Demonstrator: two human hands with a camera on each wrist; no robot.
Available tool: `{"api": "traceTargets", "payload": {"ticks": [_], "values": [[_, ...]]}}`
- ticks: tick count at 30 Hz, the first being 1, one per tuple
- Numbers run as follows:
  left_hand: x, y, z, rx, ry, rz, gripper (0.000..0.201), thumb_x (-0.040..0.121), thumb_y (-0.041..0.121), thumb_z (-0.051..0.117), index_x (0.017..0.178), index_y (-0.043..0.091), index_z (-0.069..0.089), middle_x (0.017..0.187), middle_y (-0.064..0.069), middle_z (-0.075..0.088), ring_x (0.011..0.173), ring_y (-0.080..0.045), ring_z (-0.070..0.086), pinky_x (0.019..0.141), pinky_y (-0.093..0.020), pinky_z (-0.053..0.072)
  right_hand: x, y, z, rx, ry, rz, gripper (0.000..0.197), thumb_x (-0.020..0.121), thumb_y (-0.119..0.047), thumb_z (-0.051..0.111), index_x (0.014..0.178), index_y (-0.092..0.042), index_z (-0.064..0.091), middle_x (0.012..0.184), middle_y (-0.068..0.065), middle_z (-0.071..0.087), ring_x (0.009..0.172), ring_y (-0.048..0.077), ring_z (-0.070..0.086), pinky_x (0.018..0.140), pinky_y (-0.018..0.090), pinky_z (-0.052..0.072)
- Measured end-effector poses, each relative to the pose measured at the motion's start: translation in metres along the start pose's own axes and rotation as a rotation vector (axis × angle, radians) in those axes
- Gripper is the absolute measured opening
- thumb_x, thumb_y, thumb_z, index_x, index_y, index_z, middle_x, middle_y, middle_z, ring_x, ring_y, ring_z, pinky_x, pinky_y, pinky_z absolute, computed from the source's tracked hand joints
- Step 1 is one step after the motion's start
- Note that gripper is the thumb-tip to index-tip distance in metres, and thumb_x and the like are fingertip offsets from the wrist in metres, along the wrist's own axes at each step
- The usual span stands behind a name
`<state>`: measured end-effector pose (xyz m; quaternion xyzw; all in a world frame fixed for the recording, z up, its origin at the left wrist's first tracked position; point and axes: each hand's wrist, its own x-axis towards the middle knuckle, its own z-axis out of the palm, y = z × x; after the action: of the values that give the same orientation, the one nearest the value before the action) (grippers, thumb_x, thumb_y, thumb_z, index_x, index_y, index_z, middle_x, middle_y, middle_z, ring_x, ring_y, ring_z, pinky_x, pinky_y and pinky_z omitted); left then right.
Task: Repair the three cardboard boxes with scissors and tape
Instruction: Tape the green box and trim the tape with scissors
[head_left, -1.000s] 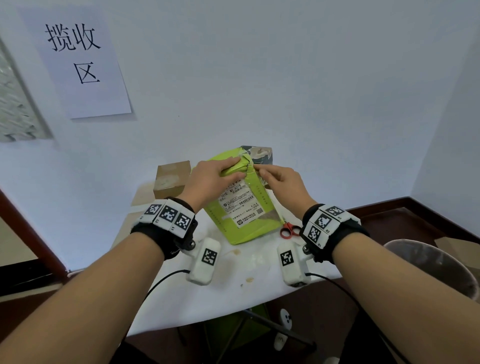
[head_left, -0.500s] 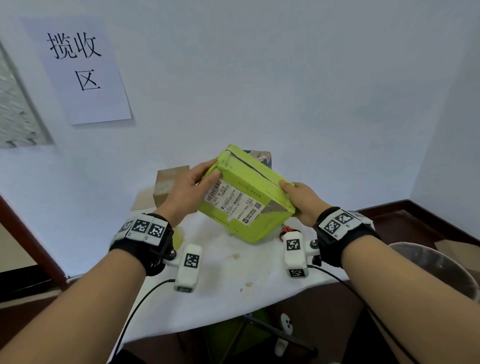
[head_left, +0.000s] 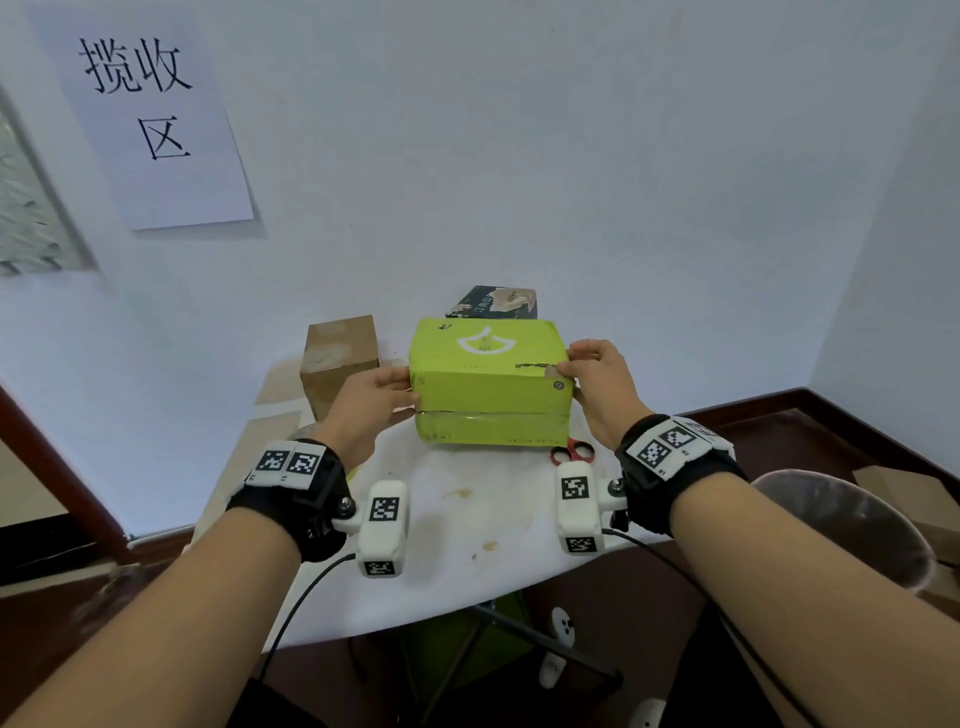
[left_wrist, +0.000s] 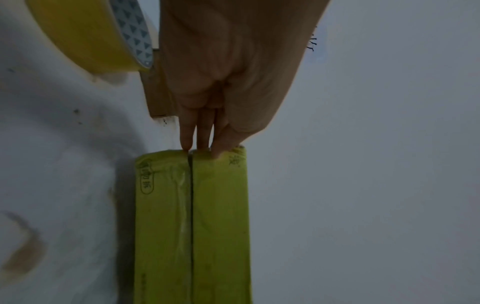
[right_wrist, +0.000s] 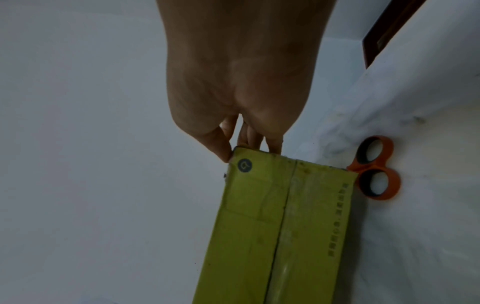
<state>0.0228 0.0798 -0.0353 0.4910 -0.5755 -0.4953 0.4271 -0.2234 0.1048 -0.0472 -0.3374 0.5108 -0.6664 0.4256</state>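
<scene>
The green box (head_left: 488, 382) sits on the worktop (head_left: 467, 525), held between both hands. Its long axis runs left to right across the person's view, and its logo face points up and slightly toward the wall. The front face points toward the person and carries a horizontal seam along its lower part, with glossy tape visible beside it in both wrist views.

The left hand (head_left: 371, 402) holds the left end. Its fingers (left_wrist: 202, 133) are nearly straight and press on the end edge at the seam. The right hand (head_left: 597, 384) holds the right end. Its thumb and fingers (right_wrist: 272, 144) pinch the upper right corner, near a torn, dark-marked strip on the top edge.

Handling judgement: the box appears light, since two fingertip holds at the ends steady it. The cardboard looks stiff across the faces but dented and softened along the edges and seams. Taped areas are likely slick. Take hold at the two short ends, with fingers on the bare cardboard, so the seam faces stay free for taping. Avoid squeezing the middle of the long faces, which could spread the seam.

The scissors (head_left: 571, 451) lie on the worktop just beside the box's right front corner. The tape roll (left_wrist: 91, 35) rests on the worktop to the left, near the left wrist. A brown box (head_left: 340, 361) stands behind the left hand, and a dark printed box (head_left: 496, 303) stands behind the green box.
</scene>
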Motion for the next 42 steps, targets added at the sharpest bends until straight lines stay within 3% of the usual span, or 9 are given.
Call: {"api": "traceTargets", "payload": {"ticks": [6,11,16,20,26,30,36,40,42], "values": [[0.005,-0.001,0.004,-0.02,0.106,-0.042,0.016,0.096,0.022,0.058,0.088,0.009,0.054,0.089,-0.005,0.064,0.08,-0.018,0.064,0.081,-0.031,0.056,-0.002,0.006,0.003,-0.002,-0.009,-0.035,0.041,0.079,0.025,0.042,0.086,-0.016,0.046,0.098,0.008,0.052,0.081,0.019,0.055,0.064,0.025,0.047],[0.007,-0.014,0.005,0.047,0.118,-0.044,0.028,0.092,0.007,0.062,0.075,0.012,0.04,0.075,-0.007,0.054,0.069,-0.015,0.058,0.072,-0.026,0.055,-0.003,0.017,0.002,-0.124,-0.025,-0.062,0.035,0.082,0.013,0.059,0.103,-0.011,0.046,0.112,0.01,0.049,0.091,0.02,0.056,0.064,0.023,0.052],[0.005,-0.019,0.004,0.055,0.113,-0.053,0.03,0.092,0.008,0.062,0.074,0.012,0.039,0.077,-0.007,0.051,0.078,-0.019,0.058,0.086,-0.034,0.055,-0.006,0.018,0.002,-0.269,-0.17,0.126,0.06,0.082,0.001,0.07,0.129,-0.005,0.032,0.117,0.009,0.049,0.093,0.023,0.057,0.075,0.03,0.053],[0.0,-0.015,0.003,0.159,0.081,-0.045,0.016,0.092,0.016,0.063,0.093,0.011,0.048,0.105,-0.008,0.057,0.1,-0.022,0.058,0.095,-0.041,0.051,-0.002,0.014,0.005,-0.284,-0.167,0.19,0.053,0.083,0.006,0.065,0.12,-0.006,0.029,0.097,0.008,0.05,0.071,0.015,0.055,0.061,0.022,0.048],[-0.002,-0.002,0.013,0.568,0.071,0.121,0.078,0.084,0.021,0.067,0.149,0.018,0.024,0.149,-0.007,0.028,0.135,-0.025,0.033,0.111,-0.042,0.034,-0.001,0.023,0.007,-0.364,-0.141,0.223,0.05,0.082,0.001,0.065,0.113,-0.011,0.028,0.083,0.006,0.051,0.072,0.017,0.053,0.07,0.031,0.043],[0.001,0.009,0.017,0.747,0.032,0.12,0.07,0.092,0.023,0.06,0.151,0.024,0.023,0.154,-0.01,0.025,0.136,-0.025,0.033,0.103,-0.031,0.034,0.002,0.014,0.008,-0.428,-0.112,0.162,0.047,0.081,-0.004,0.066,0.112,-0.01,0.032,0.08,0.006,0.053,0.068,0.014,0.05,0.055,0.026,0.034],[0.003,0.021,0.012,0.912,0.032,0.091,0.053,0.096,0.031,0.052,0.146,0.024,0.035,0.157,-0.011,0.011,0.135,-0.033,0.035,0.105,-0.038,0.038,0.006,0.008,0.029,-0.498,-0.141,0.126,0.047,0.079,-0.013,0.07,0.111,-0.007,0.036,0.101,0.011,0.053,0.089,0.022,0.053,0.069,0.031,0.046],[0.001,0.015,0.02,1.107,-0.055,0.105,0.045,0.097,0.046,0.045,0.14,0.034,0.042,0.162,0.0,0.002,0.148,-0.027,-0.011,0.116,-0.053,0.0,0.001,0.019,0.04,-0.532,-0.184,0.177,0.054,0.083,-0.022,0.065,0.124,0.0,0.036,0.095,0.008,0.049,0.078,0.017,0.05,0.06,0.027,0.042],[-0.001,0.012,0.026,1.146,-0.138,0.143,0.052,0.095,0.057,0.042,0.142,0.036,0.039,0.161,0.006,0.006,0.148,-0.021,-0.01,0.114,-0.059,-0.003,-0.003,0.023,0.042,-0.574,-0.168,0.167,0.051,0.086,-0.026,0.062,0.122,0.0,0.037,0.091,0.004,0.049,0.079,0.016,0.052,0.06,0.027,0.044]]}}
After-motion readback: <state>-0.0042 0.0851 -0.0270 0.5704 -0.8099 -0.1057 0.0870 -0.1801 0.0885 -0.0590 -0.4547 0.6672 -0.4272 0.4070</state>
